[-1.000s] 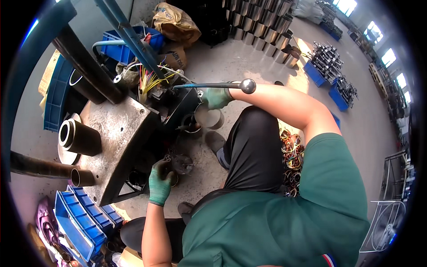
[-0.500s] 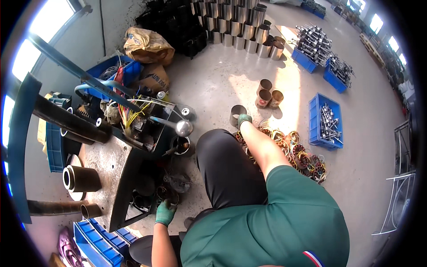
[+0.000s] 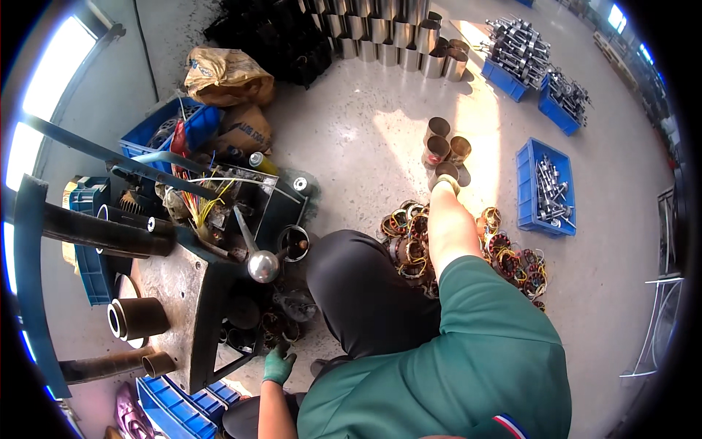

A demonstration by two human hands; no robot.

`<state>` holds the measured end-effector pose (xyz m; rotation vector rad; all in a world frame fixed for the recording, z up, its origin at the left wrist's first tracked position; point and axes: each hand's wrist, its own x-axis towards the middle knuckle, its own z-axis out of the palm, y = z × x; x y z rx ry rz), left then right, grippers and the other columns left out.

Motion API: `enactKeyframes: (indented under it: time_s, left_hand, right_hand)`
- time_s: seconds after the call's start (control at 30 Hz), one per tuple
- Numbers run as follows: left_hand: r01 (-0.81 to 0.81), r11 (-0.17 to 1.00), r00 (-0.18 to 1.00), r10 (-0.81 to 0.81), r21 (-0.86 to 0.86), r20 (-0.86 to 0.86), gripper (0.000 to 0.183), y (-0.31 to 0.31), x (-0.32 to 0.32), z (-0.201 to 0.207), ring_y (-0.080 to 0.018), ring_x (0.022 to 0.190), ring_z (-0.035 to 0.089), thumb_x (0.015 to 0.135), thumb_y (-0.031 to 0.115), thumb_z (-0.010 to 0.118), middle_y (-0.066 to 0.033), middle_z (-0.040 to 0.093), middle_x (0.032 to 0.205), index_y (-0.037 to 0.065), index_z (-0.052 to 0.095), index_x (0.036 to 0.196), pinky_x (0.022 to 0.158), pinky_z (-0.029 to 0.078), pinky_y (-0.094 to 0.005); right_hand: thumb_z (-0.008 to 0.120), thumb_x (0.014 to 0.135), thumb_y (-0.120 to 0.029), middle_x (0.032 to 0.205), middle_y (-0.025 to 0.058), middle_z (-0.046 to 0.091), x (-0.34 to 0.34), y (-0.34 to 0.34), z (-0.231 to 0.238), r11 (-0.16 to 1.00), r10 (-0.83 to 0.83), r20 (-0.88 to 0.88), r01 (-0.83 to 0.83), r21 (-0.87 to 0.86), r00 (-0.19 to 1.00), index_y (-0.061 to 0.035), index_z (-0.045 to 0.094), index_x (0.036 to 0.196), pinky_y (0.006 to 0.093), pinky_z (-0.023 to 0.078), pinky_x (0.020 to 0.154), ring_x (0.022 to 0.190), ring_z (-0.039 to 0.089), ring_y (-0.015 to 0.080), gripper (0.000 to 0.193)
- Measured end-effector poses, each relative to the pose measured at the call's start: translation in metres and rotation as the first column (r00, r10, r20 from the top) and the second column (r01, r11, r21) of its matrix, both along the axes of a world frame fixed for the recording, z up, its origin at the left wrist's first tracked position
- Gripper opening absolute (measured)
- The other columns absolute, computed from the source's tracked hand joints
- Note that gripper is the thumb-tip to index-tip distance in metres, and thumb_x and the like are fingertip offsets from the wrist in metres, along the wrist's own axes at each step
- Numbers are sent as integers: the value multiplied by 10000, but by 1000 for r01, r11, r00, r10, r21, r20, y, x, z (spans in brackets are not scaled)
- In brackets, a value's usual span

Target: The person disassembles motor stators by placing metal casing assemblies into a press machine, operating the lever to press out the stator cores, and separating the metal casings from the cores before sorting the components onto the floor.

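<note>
My right hand (image 3: 449, 184), in a glove, reaches out over the floor. It is closed on the rim of an open metal cylinder (image 3: 444, 170). That cylinder is close to a group of three similar metal cylinders (image 3: 436, 150) standing on the floor. My left hand (image 3: 278, 366), in a green glove, is low beside the machine's table, thumb apart from the fingers. Just beyond its fingertips is a copper-wound stator (image 3: 280, 328); whether they touch it I cannot make out. Beneath my right forearm lies a heap of wound stators (image 3: 409, 252) with yellow leads.
On my left stands a machine with a metal table (image 3: 179, 282), a ball-ended lever (image 3: 263, 266) and loose coloured wires (image 3: 201, 212). A blue crate (image 3: 523, 194) of metal shafts is on the right. Stacked shiny cylinders (image 3: 380, 29) stand at the back.
My right hand has carried the metal cylinder rightward to the group of three. My left hand stays low by the stator, its thumb now spread. The view has shifted slightly.
</note>
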<state>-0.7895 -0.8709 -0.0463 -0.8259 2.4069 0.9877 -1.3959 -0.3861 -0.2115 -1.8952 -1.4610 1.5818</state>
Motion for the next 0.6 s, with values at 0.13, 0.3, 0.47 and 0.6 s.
enactKeyframes:
  time_s: [0.13, 0.3, 0.47, 0.6]
  left_hand:
    - [-4, 1000, 998, 4, 0, 61, 501, 14, -18, 17, -342, 1084, 729, 836, 180, 806, -194, 734, 1241, 26, 678, 1296, 920, 583, -427]
    - [31, 999, 999, -30, -25, 20, 500, -3, -1, -11, -344, 1042, 730, 825, 242, 811, -203, 741, 1195, 62, 695, 1277, 908, 583, -437]
    - [38, 998, 994, -33, -42, 103, 520, -5, 3, -17, -343, 1081, 725, 842, 263, 806, -204, 739, 1228, 60, 697, 1309, 938, 576, -444]
    - [33, 997, 986, -21, -64, 168, 509, -2, 2, 2, -347, 1108, 718, 865, 293, 795, -188, 732, 1265, 60, 698, 1306, 966, 568, -440]
  right_hand:
    - [807, 832, -231, 915, 138, 749, -5, 25, -1, 992, 52, -37, -48, 113, 998, -69, 747, 1055, 423, 584, 689, 769, 721, 258, 283]
    - [776, 841, -252, 882, 133, 740, -25, 40, -2, 966, 186, -86, -167, 198, 979, -70, 755, 1017, 414, 577, 688, 754, 714, 248, 255]
    - [744, 850, -273, 849, 128, 731, -39, 59, -13, 915, 354, -76, -328, 234, 932, -71, 762, 980, 405, 571, 687, 740, 706, 238, 241]
    - [719, 857, -290, 823, 124, 724, -47, 54, -45, 827, 536, -28, -518, 216, 844, -72, 769, 950, 398, 565, 686, 729, 699, 230, 242]
